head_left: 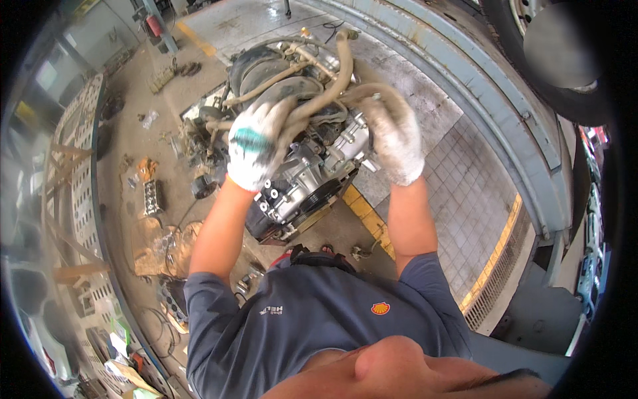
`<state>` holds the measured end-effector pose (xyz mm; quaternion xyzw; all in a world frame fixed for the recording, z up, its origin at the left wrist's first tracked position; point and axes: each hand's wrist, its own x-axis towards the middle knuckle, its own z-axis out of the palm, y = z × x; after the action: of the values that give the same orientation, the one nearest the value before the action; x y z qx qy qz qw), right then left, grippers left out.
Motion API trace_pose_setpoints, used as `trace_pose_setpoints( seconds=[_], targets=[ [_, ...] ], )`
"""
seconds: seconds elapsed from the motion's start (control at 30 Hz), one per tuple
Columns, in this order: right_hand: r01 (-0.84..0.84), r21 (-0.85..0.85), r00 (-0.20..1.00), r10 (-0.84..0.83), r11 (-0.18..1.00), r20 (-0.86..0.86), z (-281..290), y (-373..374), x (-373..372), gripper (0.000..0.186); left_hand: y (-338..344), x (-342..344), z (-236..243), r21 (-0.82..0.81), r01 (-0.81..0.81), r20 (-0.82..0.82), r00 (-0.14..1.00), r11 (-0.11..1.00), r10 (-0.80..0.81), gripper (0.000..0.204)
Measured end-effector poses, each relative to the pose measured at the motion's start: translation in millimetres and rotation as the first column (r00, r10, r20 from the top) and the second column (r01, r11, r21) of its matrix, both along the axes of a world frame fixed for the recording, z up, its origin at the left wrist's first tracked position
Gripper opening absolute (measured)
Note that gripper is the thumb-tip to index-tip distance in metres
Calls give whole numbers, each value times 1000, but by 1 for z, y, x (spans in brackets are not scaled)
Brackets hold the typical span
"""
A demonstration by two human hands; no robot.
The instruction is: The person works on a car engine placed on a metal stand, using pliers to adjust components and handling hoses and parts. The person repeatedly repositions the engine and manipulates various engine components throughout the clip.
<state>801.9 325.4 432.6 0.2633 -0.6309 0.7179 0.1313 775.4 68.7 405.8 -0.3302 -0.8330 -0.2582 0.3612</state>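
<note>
Left, a rectangular silver metal block (153, 197) lies loose on the brown floor (138, 81). Then my white-gloved left hand (256, 143); the silver-and-black metal engine (304, 181), curved tan rubber hose (345, 63) atop; my white-gloved right hand (397, 136). Blurred, either grip I can't tell; hose handling looks unfinished.

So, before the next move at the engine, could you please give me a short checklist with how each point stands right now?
1. Both hands protected: ok; the left hand and right hand wear white gloves.
2. Forearms covered: not ok; both forearms are bare below the short sleeves.
3. Secure grip: cannot tell; both hands are at the dusty hoses, but their fingers are blurred.
4. Engine firmly supported: cannot tell; its underside is mostly hidden.
5. Floor to the left free of loose items: not ok; a metal part with round holes and cardboard lie there.
</note>
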Motion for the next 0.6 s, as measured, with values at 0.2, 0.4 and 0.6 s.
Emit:
trace_pose_setpoints(
  seconds=[0.2, 0.4, 0.6],
  targets=[
    [401, 381, 916, -366, 834, -162, -57, 17, 25, 30, 15, -55, -5, 6, -10, 14, 1000, 1000, 9, 36],
    [629, 520, 773, -534, 577, -343, -81, -13, 19, 25, 9, -67, -9, 22, 99, -75, 992, 995, -97, 30],
    [737, 575, 672, -469, 355, -573, -92, -29, 0, 22, -22, -49, -11, 80, 126, -232, 967, 989, -105, 35]
  ],
)
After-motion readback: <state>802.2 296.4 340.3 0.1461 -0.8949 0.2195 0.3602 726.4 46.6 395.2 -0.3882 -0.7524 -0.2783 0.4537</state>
